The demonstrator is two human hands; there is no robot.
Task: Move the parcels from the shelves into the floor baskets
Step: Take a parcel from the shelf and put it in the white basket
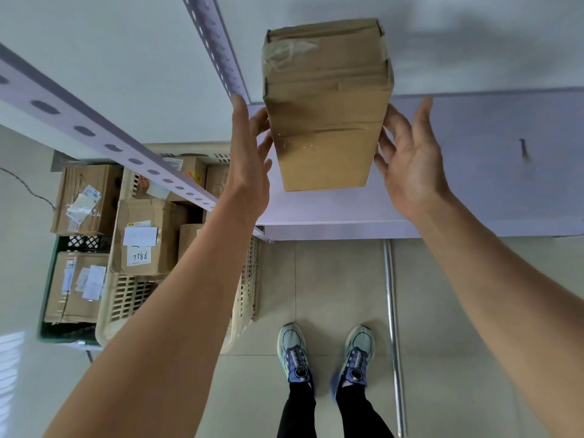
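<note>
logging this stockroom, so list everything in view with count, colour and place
box: one, brown, on the shelf
shelf: one, pale, under the box
posts: two, pale, left of shelf
cream basket: one, floor, left
green basket: one, floor, far left
parcels: several, brown, in the baskets
pole: one, silver, floor, right
shoes: two, green and blue, below
left hand: open, at box's left side
right hand: open, at box's right side

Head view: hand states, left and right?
Left hand: open, fingers against the left side of the cardboard box.
Right hand: open, fingertips at its right side.
</note>
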